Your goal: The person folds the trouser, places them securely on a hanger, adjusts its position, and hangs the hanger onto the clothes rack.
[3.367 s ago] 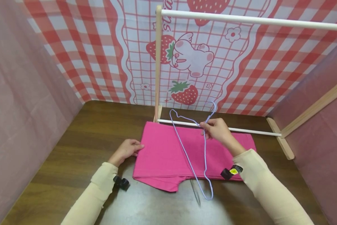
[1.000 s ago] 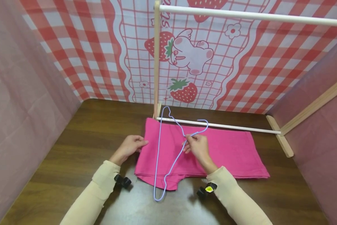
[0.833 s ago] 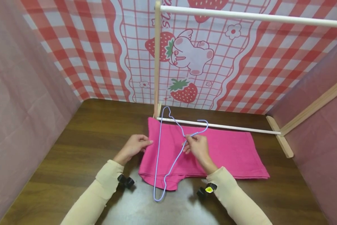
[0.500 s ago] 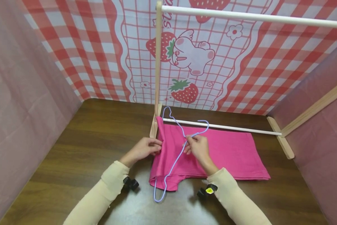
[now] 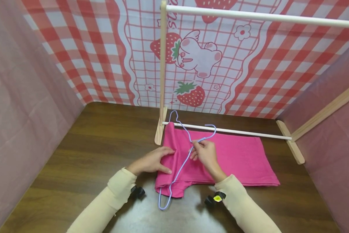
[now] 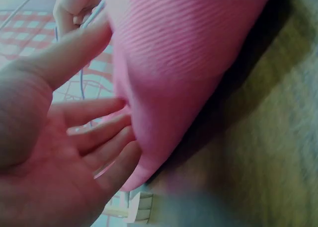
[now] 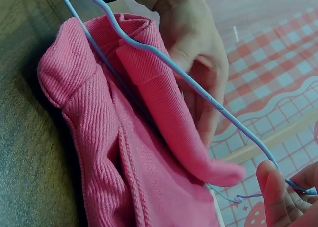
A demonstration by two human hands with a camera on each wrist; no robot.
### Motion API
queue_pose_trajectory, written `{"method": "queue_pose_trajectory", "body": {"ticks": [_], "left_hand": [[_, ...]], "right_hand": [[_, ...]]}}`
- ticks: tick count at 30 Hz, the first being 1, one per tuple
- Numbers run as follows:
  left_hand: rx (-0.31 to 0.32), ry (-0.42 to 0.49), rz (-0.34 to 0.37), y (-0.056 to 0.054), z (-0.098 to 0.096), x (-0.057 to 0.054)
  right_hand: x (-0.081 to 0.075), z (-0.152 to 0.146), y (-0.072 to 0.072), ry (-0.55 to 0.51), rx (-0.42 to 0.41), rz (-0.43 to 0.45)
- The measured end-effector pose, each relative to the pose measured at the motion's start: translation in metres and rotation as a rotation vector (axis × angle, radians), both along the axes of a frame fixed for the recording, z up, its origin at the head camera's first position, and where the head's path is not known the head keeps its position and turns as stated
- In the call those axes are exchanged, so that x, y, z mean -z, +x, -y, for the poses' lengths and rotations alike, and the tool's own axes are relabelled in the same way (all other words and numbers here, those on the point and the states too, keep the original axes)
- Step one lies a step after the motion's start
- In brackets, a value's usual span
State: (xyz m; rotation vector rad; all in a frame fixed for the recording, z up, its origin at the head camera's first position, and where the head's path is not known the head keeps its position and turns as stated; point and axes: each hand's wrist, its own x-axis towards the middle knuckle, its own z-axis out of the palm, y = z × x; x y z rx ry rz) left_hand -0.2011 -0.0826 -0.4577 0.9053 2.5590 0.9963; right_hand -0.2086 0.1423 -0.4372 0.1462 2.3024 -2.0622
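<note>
Pink trousers [image 5: 235,161] lie folded lengthwise on the table, their left end turned back to the right as a raised roll. My left hand [image 5: 154,159] rests on that roll, thumb apart from the fingers. In the left wrist view its fingers [image 6: 107,137] are nearly straight against the cloth. My right hand [image 5: 207,156] pinches a light blue wire clothes hanger [image 7: 198,90] near the base of its hook. The hanger lies sideways over the trousers, hook to the right. Its long bottom bar is mostly hidden under the turned-back end, with one corner showing below the cloth.
A garment rack stands behind the trousers, with a white top rail [image 5: 250,17], a wooden post [image 5: 163,64] and a low white rod [image 5: 250,134]. Its wooden feet [image 5: 291,144] rest on the brown table [image 5: 98,136]. A red checked curtain [image 5: 98,48] hangs behind.
The hanger was brought left and turned, then held still. My left hand has moved right, folding the trousers' left end over the hanger's bottom bar, and its fingers have spread from a pinch.
</note>
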Motion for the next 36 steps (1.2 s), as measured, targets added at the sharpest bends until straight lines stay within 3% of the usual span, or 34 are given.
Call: {"method": "queue_pose_trajectory", "body": {"ticks": [3, 6, 14, 19, 23, 30, 36], "left_hand": [[0.050, -0.068, 0.000, 0.001, 0.000, -0.001], [0.046, -0.116, -0.023, 0.003, -0.004, 0.001], [-0.003, -0.263, -0.234, 0.016, -0.028, 0.006], [-0.002, -0.260, -0.226, 0.014, -0.028, 0.003], [-0.014, -0.234, -0.235, 0.007, -0.023, 0.001], [-0.104, -0.258, -0.238, -0.016, -0.020, 0.004], [-0.104, -0.261, -0.230, -0.035, -0.024, 0.008]], "right_hand": [[-0.001, 0.001, 0.001, 0.006, -0.004, -0.006], [-0.003, 0.001, 0.002, 0.014, -0.003, -0.012], [-0.013, 0.006, 0.003, 0.043, -0.020, -0.058], [-0.015, 0.009, 0.003, 0.068, -0.029, -0.067], [-0.013, 0.009, 0.004, 0.077, -0.025, -0.046], [-0.010, 0.006, 0.003, 0.081, -0.030, -0.031], [-0.011, 0.008, 0.003, 0.117, -0.039, -0.054]]}}
